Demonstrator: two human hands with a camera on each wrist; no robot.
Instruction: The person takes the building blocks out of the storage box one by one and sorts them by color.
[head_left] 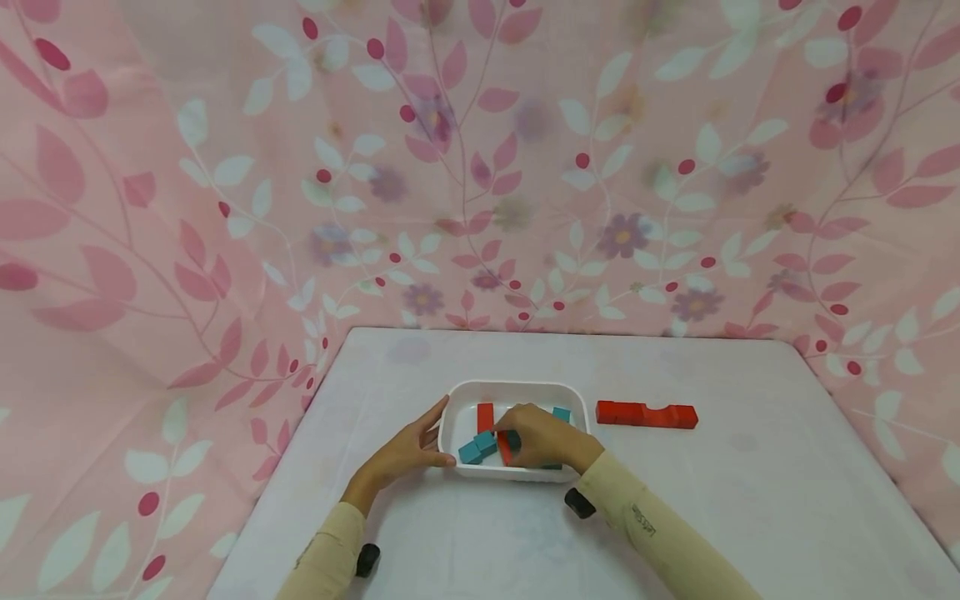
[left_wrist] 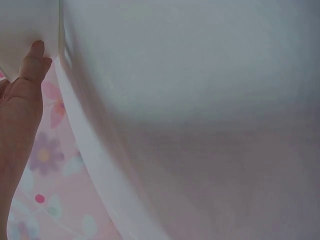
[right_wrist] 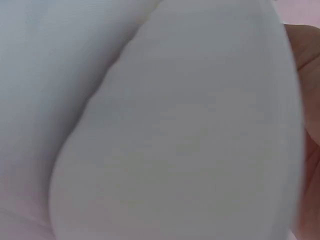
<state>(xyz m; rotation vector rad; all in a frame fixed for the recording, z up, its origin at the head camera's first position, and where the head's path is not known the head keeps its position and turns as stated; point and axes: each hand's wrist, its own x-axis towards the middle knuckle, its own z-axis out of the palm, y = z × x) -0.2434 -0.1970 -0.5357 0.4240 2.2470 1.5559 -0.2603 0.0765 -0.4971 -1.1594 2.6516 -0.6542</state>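
Observation:
A white plastic tray [head_left: 517, 473] stands on the table with red and blue blocks in it. My left hand [head_left: 408, 450] holds its left end, thumb at the near corner and fingers along the side wall; the left wrist view shows that hand's fingers [left_wrist: 34, 65] against the tray. My right hand [head_left: 543, 437] reaches over the near rim and appears to pinch a dark blue block [head_left: 513, 440], partly hidden by the fingers. Just below it leans a red block [head_left: 504, 450]. Left of these lie joined blue blocks [head_left: 478, 447], and behind them a red block [head_left: 485, 417].
Right of the tray, a row of red blocks [head_left: 647, 415], one with a curved notch, lies on the white-covered table [head_left: 750, 500]. Another blue block [head_left: 561, 414] sits in the tray's right part. Pink floral cloth [head_left: 480, 167] hangs behind and beside the table.

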